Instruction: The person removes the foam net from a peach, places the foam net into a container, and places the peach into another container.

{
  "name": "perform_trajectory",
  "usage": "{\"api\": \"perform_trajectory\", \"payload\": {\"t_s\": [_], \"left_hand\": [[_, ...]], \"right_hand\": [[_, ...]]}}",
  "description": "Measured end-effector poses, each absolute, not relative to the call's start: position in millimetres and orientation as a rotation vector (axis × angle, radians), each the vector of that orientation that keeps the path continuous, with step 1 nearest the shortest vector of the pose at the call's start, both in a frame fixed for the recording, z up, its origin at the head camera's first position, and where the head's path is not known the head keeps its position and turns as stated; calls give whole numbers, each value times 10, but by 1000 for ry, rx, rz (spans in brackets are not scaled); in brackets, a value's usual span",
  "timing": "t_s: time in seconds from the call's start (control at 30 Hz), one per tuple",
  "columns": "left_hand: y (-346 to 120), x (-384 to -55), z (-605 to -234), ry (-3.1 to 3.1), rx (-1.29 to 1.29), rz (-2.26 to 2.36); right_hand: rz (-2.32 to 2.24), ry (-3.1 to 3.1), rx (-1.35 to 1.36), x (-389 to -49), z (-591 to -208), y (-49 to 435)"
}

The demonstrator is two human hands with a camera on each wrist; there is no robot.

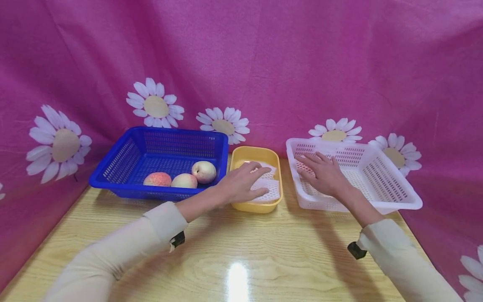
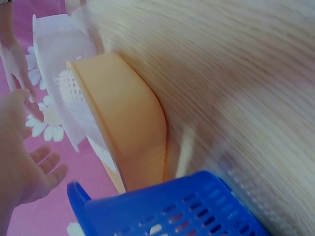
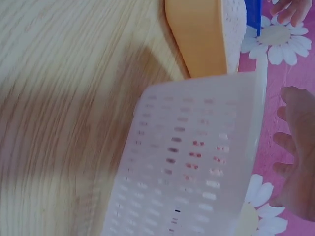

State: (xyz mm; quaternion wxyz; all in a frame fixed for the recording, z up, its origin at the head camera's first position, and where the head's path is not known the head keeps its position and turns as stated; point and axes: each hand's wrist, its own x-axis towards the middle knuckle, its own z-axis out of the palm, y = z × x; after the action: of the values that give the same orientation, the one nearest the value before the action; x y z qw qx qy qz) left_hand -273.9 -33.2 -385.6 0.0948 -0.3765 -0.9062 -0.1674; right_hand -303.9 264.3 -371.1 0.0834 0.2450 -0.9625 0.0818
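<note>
My left hand (image 1: 239, 183) hovers over a yellow tray (image 1: 256, 152), fingers spread and relaxed, holding nothing. Inside that tray lie white foam fruit nets (image 1: 269, 191), partly covered by the hand. Over the left part of a white basket (image 1: 392, 203) is my right hand (image 1: 326, 175), its fingers loosely extended with nothing in them. Something reddish (image 3: 195, 155) shows through the holes of the white basket's wall in the right wrist view; its kind is mostly hidden. Three peaches, one of them a redder peach (image 1: 157, 179), sit in the blue basket (image 1: 124, 192) on the left.
All three containers stand in a row at the back of a wooden table (image 1: 211, 256). Right behind them hangs a pink cloth (image 1: 264, 63) with large white daisies. The yellow tray stands between the two baskets, close to the blue one.
</note>
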Motion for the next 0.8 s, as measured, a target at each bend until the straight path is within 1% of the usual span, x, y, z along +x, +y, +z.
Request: {"api": "perform_trajectory", "payload": {"t_s": [0.6, 0.8], "left_hand": [[13, -2722, -3894, -2694, -1176, -427], [115, -2713, -3921, -2713, -1177, -474]], "right_hand": [[168, -2916, 712, -3161, -3711, 2822], [148, -2919, 716, -3239, -3755, 2899]]}}
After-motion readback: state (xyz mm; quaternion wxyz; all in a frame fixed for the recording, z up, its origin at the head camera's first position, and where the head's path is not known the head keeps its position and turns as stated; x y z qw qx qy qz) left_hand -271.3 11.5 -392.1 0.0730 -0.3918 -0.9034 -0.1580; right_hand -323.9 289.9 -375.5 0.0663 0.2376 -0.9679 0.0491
